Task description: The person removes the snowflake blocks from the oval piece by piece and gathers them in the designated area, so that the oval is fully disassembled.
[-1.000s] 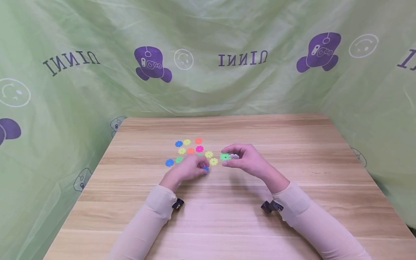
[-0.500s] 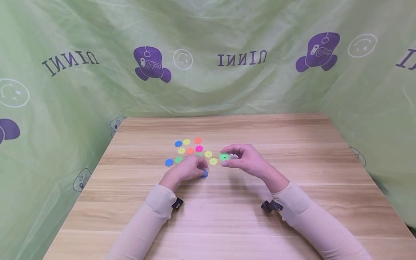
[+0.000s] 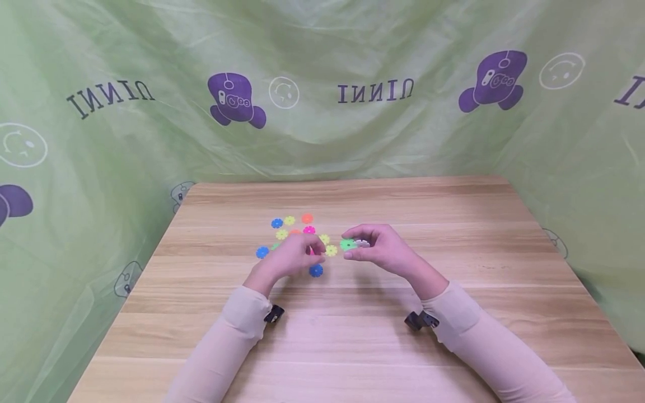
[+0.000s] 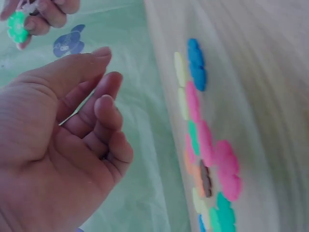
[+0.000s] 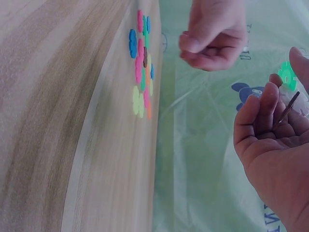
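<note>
My left hand (image 3: 292, 254) hovers just above a spread of flower-shaped plastic discs, with nothing in its loosely curved fingers in the left wrist view. A blue disc (image 3: 316, 271) lies flat on the table just below its fingertips. Nearby are two yellow discs (image 3: 331, 251) and several pink ones, one a pink disc (image 4: 228, 169), partly hidden by this hand in the head view. To the right, my right hand (image 3: 388, 250) is raised and holds a green disc (image 3: 347, 244) joined to a white disc (image 3: 362, 243). A dark brown disc (image 5: 288, 107) shows edge-on in that hand.
Other discs lie left of and beyond the left hand, including a blue disc (image 3: 262, 252), another blue disc (image 3: 277, 223) and an orange disc (image 3: 307, 218). The wooden table (image 3: 453, 218) ends at a green printed cloth (image 3: 322, 145).
The left hand has set the blue disc down nearer the front, let go of it and lifted slightly. The right hand stays in place with its joined discs.
</note>
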Demonstrator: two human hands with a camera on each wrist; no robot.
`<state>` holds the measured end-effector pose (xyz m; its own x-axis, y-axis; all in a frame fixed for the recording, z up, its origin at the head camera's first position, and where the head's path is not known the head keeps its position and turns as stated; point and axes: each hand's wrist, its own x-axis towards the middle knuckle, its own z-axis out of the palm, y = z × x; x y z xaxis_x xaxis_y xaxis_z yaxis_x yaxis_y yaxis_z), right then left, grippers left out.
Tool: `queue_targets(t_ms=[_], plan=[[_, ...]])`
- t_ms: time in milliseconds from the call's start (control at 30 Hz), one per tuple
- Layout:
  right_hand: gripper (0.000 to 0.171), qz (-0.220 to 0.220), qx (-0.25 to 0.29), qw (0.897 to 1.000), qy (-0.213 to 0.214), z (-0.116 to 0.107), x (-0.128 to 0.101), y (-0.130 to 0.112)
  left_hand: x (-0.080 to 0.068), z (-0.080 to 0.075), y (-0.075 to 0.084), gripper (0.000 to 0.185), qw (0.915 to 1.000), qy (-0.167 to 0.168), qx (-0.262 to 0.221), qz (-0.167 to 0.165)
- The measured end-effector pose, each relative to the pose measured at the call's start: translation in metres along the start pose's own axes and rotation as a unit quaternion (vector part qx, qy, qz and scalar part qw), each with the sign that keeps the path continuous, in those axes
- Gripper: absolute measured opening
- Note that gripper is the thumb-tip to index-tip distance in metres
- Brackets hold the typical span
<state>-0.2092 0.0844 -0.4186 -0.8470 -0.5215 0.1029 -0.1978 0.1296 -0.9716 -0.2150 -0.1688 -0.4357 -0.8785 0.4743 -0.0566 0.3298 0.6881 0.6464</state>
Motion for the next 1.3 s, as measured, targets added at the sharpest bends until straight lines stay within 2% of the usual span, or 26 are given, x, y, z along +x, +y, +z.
queue_targets(t_ms=[200, 333, 500, 700, 967, 1300], plan=[[0.038, 0.0, 0.01, 1.0, 0.0, 0.0, 0.0, -0.001, -0.002, -0.004, 0.01, 0.021, 0.9968, 0.044, -0.011, 0.066], [0.039, 0.002, 0.02, 1.0, -0.001, 0.0, -0.001, -0.002, -0.004, -0.004, 0.018, 0.019, 0.9896, 0.076, -0.03, 0.118], [0.042, -0.003, 0.023, 1.0, -0.002, 0.0, -0.001, -0.002, -0.008, -0.005, 0.027, 0.017, 0.9802, 0.099, -0.07, 0.157], [0.037, -0.012, 0.019, 1.0, -0.002, 0.001, 0.0, -0.002, -0.011, -0.004, 0.033, 0.024, 0.973, 0.09, -0.108, 0.183], [0.034, -0.031, 0.032, 0.999, -0.019, 0.003, 0.0, -0.002, -0.01, 0.0, 0.035, 0.018, 0.9672, 0.094, -0.113, 0.207], [0.033, -0.023, 0.022, 0.999, -0.019, 0.003, 0.0, -0.003, -0.009, 0.0, 0.038, 0.013, 0.9692, 0.098, -0.103, 0.201]])
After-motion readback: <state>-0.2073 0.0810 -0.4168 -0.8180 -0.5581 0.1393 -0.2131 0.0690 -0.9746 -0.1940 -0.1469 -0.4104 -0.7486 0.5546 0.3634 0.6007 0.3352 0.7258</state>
